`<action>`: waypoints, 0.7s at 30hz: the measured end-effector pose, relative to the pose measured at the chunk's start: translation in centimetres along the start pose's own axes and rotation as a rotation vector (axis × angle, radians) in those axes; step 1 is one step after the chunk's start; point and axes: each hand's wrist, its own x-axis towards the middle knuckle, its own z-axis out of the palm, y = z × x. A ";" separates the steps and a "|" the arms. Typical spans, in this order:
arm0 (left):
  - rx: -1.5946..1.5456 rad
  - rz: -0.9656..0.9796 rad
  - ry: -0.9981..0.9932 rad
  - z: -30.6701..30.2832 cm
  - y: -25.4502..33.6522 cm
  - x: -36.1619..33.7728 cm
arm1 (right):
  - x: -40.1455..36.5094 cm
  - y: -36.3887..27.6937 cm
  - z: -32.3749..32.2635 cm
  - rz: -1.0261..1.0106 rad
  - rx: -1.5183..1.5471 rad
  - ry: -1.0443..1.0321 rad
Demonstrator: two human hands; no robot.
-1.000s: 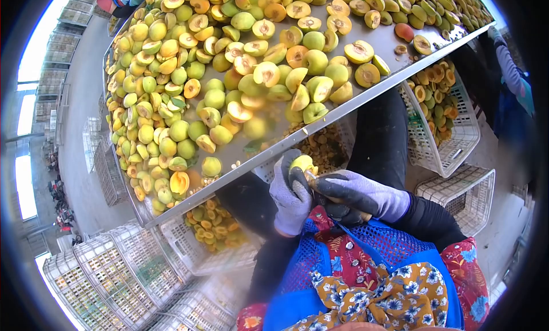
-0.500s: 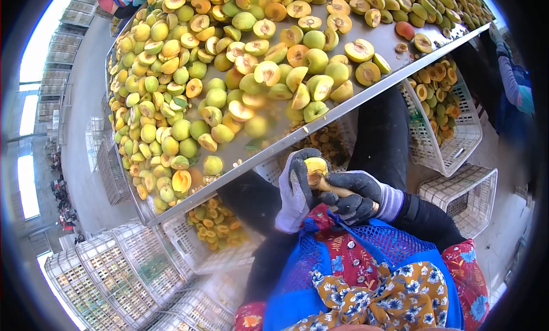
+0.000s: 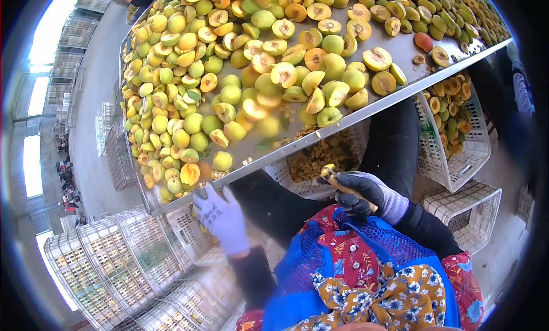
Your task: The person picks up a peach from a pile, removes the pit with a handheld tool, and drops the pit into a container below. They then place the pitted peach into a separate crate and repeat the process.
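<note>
My gloved left hand (image 3: pixel 220 219) is over a crate of halved fruit (image 3: pixel 187 232) beside the metal table's edge, back of the hand up and fingers apart. Nothing shows in its grasp. Near my lap, my gloved right hand (image 3: pixel 366 196) is closed around a wooden-handled tool (image 3: pixel 342 186), whose small tip points up and left. Green and yellow fruit, many pieces cut in half (image 3: pixel 284 74), cover much of the metal table (image 3: pixel 251 148) in front. Pits and scraps (image 3: pixel 320 159) lie in a crate under the table edge.
The table's raised rim (image 3: pixel 297 143) runs diagonally ahead. A crate of fruit halves (image 3: pixel 452 154) stands at right, with another crate (image 3: pixel 472 216) nearer. Stacked crates (image 3: pixel 114 256) are at lower left. Parts of other people show at top left and right (image 3: pixel 521 94).
My left hand has left the right hand and moved left and down to the crate; the fruit piece between the hands is gone. The view has shifted slightly. My right hand keeps the tool.
</note>
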 end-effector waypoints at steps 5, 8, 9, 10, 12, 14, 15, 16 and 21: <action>-0.445 0.234 -0.153 3.3 8.7 6.9 | 0.0 0.2 2.1 -0.106 -0.257 0.163; -0.460 0.242 -0.256 4.2 11.8 8.8 | -0.9 0.2 1.9 -0.134 -0.423 0.137; -0.478 0.248 -0.279 4.2 12.1 9.0 | -1.1 0.3 2.0 -0.184 -0.526 0.168; -0.779 0.158 -0.388 4.0 11.9 9.0 | -1.2 0.5 2.0 -0.234 -0.627 0.199; -1.372 -0.050 -0.605 3.5 10.0 8.4 | -2.2 0.3 4.0 -0.275 -0.832 0.290; -1.933 -0.161 -0.769 4.5 8.8 7.4 | -1.9 0.7 5.0 -0.397 -0.985 0.334; -2.107 -0.263 -0.886 3.0 8.6 6.5 | -1.7 0.6 5.2 -0.458 -1.070 0.354; -1.737 -0.008 -0.796 1.0 8.6 5.7 | -1.4 0.4 5.0 -0.611 -1.386 0.356; -2.312 -0.287 -0.961 -1.2 10.9 1.9 | -0.6 1.3 5.2 -0.811 -1.822 0.419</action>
